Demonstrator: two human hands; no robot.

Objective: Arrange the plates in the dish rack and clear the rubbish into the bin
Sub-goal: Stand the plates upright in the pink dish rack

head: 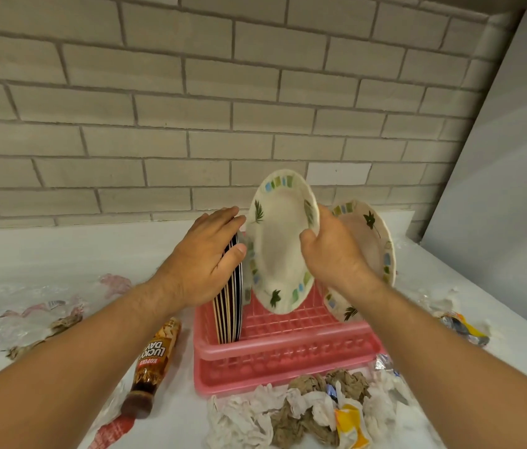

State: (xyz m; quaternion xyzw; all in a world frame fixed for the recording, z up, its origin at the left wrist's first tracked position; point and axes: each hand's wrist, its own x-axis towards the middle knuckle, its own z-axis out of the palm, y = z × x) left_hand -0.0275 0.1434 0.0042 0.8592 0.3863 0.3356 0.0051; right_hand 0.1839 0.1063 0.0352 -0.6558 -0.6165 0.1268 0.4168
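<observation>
A pink dish rack [283,346] stands on the white counter. Several dark striped plates [231,314] stand upright at its left side, and my left hand [205,257] grips their top edges. My right hand [333,251] holds a cream plate with leaf and tile patterns [280,244] by its right rim, tilted upright over the middle of the rack. A second cream patterned plate [373,251] leans at the rack's right side, behind my right wrist. Crumpled tissues and brown paper [307,413] lie in front of the rack.
A brown Kopiko Lucky Day bottle [155,361] lies on its side left of the rack. Clear plastic and wrappers [45,315] are scattered at far left, more wrappers [462,325] at right. A grey brick wall [190,108] backs the counter. No bin is in view.
</observation>
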